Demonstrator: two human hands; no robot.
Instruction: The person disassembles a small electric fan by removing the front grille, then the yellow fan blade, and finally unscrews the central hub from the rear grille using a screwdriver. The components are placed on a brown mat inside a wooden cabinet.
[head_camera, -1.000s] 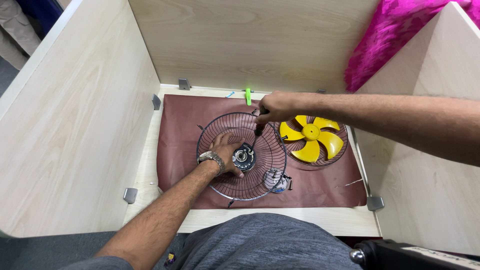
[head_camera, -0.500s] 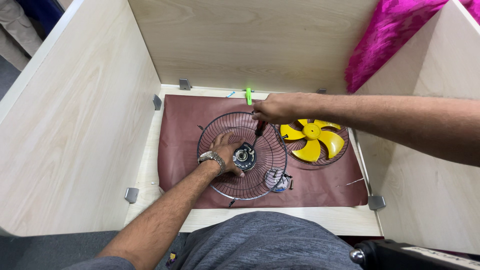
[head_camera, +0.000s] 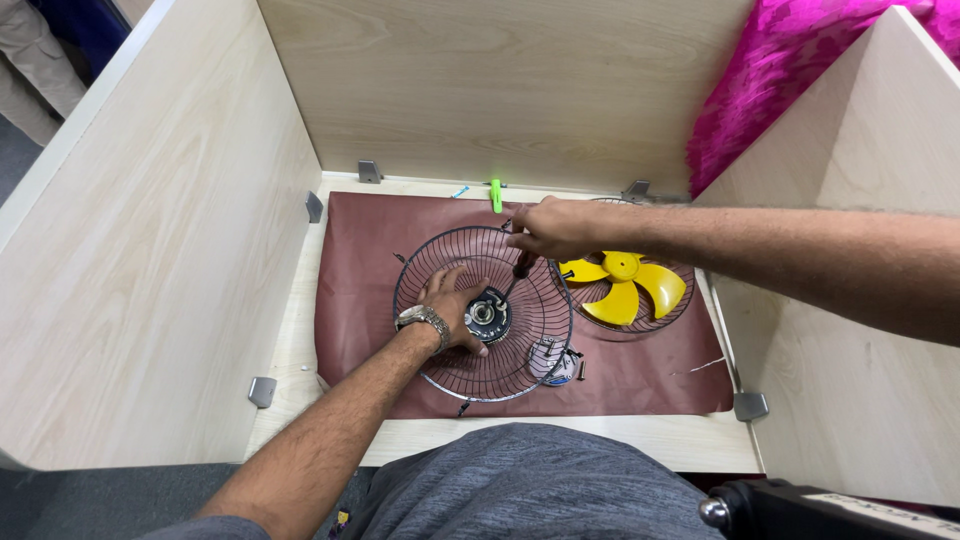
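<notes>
Little has shifted: the right hand (head_camera: 548, 228) remains clenched around a dark-handled screwdriver (head_camera: 519, 268), tip at the round wire fan guard (head_camera: 483, 313) hub on the brown mat (head_camera: 360, 250). Left hand (head_camera: 453, 305) lies flat, fingers spread, steadying it.

Left hand (head_camera: 452, 305) steadies a round wire fan guard (head_camera: 483, 312) (on a maroon mat (head_camera: 360, 250)) while right hand (head_camera: 552, 228) grips a dark-handled screwdriver (head_camera: 520, 268).

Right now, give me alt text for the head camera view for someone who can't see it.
Left hand steadies a round wire fan guard on a brown mat while the right hand drives a screwdriver at its hub. A yellow fan blade lies beside it, between pale wooden walls.
</notes>
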